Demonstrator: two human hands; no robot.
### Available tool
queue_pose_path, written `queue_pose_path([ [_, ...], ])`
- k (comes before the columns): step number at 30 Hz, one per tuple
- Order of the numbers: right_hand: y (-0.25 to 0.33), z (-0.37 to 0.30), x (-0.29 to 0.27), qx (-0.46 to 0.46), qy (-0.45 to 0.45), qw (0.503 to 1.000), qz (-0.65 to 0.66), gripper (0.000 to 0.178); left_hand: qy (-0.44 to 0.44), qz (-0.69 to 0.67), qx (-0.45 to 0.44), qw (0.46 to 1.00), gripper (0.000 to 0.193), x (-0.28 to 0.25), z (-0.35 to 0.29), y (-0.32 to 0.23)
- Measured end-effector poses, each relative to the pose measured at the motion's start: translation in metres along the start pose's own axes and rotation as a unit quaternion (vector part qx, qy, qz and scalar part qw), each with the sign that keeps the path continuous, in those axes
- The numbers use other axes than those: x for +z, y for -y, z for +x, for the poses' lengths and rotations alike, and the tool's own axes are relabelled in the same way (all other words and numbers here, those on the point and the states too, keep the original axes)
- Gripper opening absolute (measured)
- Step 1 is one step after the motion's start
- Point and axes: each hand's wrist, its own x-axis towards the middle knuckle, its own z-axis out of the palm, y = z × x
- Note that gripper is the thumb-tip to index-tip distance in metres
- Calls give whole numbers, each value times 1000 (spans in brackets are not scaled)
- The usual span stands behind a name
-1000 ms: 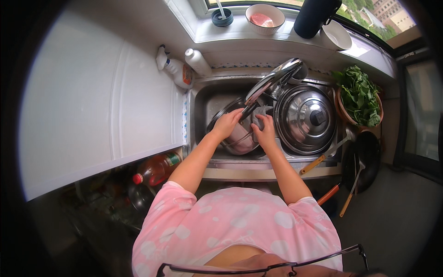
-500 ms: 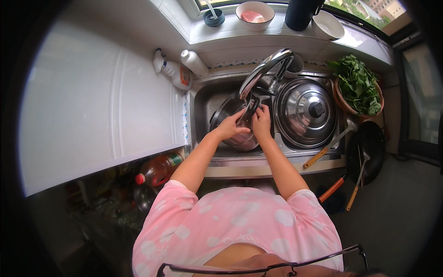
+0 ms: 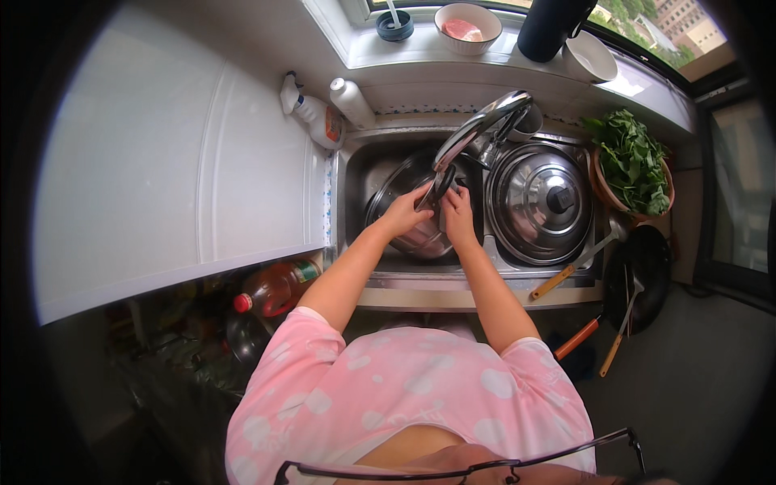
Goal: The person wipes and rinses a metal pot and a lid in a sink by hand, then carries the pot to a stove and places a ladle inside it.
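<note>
Both hands are in the left sink bowl, under the spout of the chrome faucet [image 3: 482, 123]. Between them stands a round thing with a black rim [image 3: 442, 184], on edge; its exact kind I cannot make out. My left hand [image 3: 404, 213] is closed around its left side, thumb toward the right. From the other side my right hand [image 3: 457, 215] presses its bent fingers to it. Below and behind them a shiny metal basin [image 3: 394, 191] rests tilted in the sink bowl [image 3: 356, 174]. The palms and part of the held thing are hidden.
A domed metal lid [image 3: 540, 202] covers the right sink bowl. Right of it are a basket of leafy greens [image 3: 633, 166], a wooden-handled spatula [image 3: 575, 263] and a black wok [image 3: 653, 275]. A spray bottle [image 3: 314, 113] and white bottle [image 3: 352, 103] stand left; a bowl of meat [image 3: 469, 29] sits on the sill.
The view has shifted, so the counter and sink appear slightly further right and lower. Both hands stay on the black-rimmed thing under the faucet, with small finger movements.
</note>
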Motion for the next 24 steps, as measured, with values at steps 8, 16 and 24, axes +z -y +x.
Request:
queue_pose_path([
  [8,-8,16,1,7,44,999,-31,21,-50,-45,-43,997,72,-2,8,-3],
  [16,-10,17,-8,171,-102,970,136,27,-29,-46,-71,996,57,-1,25,-19],
  [24,-2,4,-14,129,-100,987,-8,26,-109,86,-29,990,54,7,26,-8],
])
